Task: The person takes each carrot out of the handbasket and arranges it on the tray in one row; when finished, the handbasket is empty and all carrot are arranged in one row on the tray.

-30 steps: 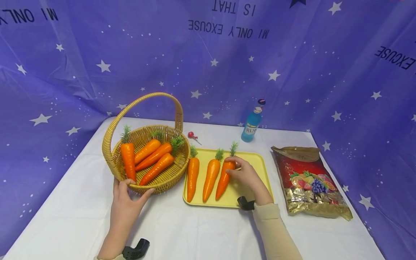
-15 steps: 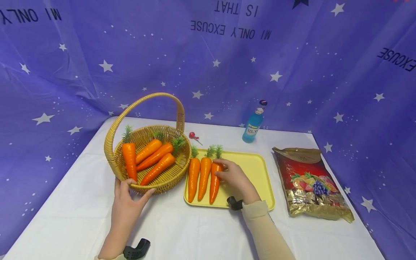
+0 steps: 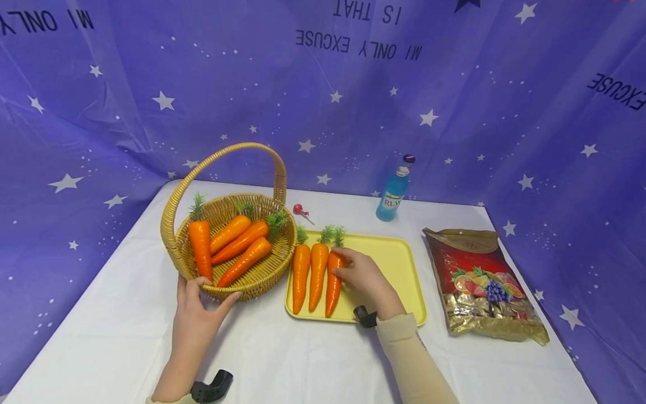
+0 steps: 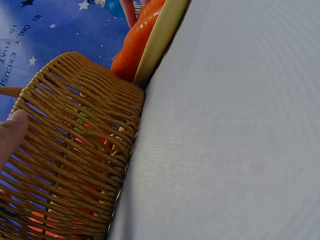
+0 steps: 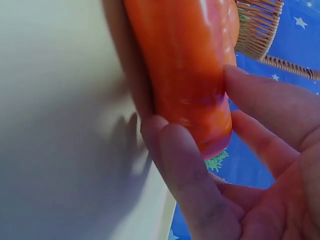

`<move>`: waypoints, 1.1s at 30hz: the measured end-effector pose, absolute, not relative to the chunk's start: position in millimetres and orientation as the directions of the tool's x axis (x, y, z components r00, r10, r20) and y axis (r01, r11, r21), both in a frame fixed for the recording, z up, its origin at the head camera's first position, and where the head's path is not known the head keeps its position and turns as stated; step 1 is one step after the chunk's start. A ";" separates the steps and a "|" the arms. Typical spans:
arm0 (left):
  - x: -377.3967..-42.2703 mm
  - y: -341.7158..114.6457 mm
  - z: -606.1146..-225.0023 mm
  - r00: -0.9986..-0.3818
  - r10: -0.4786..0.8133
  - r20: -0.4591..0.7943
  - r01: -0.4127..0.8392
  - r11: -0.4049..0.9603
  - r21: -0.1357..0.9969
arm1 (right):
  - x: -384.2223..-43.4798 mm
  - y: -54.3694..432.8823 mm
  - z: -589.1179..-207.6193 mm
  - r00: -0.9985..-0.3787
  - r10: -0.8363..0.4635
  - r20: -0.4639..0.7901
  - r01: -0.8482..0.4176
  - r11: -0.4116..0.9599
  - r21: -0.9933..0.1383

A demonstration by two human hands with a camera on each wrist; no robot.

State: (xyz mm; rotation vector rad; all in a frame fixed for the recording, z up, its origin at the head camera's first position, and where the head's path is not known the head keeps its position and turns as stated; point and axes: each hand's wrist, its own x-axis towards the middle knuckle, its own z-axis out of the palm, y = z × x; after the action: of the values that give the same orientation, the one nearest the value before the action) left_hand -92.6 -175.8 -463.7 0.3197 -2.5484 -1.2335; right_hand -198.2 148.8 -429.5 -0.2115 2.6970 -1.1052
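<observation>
My left hand (image 3: pixel 195 320) grips the near rim of a wicker basket (image 3: pixel 264 286) with a tall arched handle; its thumb lies on the rim side in the left wrist view. Several orange carrots (image 3: pixel 242 244) with green tops lie in the basket. My right hand (image 3: pixel 367 280) pinches the upper end of a carrot (image 3: pixel 333 289), the rightmost of three side by side on the yellow tray (image 3: pixel 391 264). In the right wrist view, fingers (image 5: pixel 182 165) and thumb sit on either side of that carrot's thick end (image 5: pixel 185 65). The middle carrot (image 3: pixel 318 275) and left carrot (image 3: pixel 300 278) lie close beside it.
A red lollipop (image 3: pixel 299 210) lies behind the tray, right of the basket. The blue bottle (image 3: pixel 391 199) stands at the back. A red and gold candy bag (image 3: pixel 484 283) lies to the right on the white-clothed table (image 3: pixel 282 359). Purple star-printed cloth (image 3: pixel 242 84) hangs behind.
My right hand has moved left with its carrot, and the middle carrot has shifted left too, so the three now lie close together. The last half second shows almost no movement; my left hand stays on the basket.
</observation>
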 end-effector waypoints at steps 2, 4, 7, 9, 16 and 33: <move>-92.6 -175.9 -463.5 -0.933 -0.322 0.159 -0.074 0.607 0.791 | -197.3 148.8 -429.9 -0.969 -0.203 -0.138 -0.048 0.709 -0.704; -92.6 -176.0 -463.4 -0.934 -0.323 0.157 -0.077 0.606 0.792 | -197.0 148.4 -429.8 -0.972 -0.195 -0.132 -0.051 0.722 -0.690; -92.4 -176.4 -463.4 -0.933 -0.323 0.159 -0.075 0.606 0.792 | -196.2 146.9 -428.3 -0.976 -0.180 -0.119 -0.058 0.749 -0.660; -92.2 -176.7 -463.5 -0.932 -0.325 0.163 -0.072 0.606 0.792 | -195.8 144.4 -425.1 -0.983 -0.154 -0.102 -0.057 0.780 -0.623; -91.6 -177.2 -462.7 -0.932 -0.328 0.153 -0.081 0.602 0.794 | -192.9 130.5 -403.4 -0.992 -0.128 0.023 -0.120 0.833 -0.540; -92.4 -175.7 -462.2 -0.936 -0.323 0.142 -0.084 0.593 0.801 | -189.4 71.3 -364.1 -0.937 -0.347 0.041 -0.305 0.755 -0.581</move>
State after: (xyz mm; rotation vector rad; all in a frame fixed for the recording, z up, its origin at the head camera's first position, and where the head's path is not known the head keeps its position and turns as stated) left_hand -92.4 -175.7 -462.2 0.3338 -2.5517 -1.2614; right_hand -189.4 71.3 -364.1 -0.5349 2.8776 -0.9333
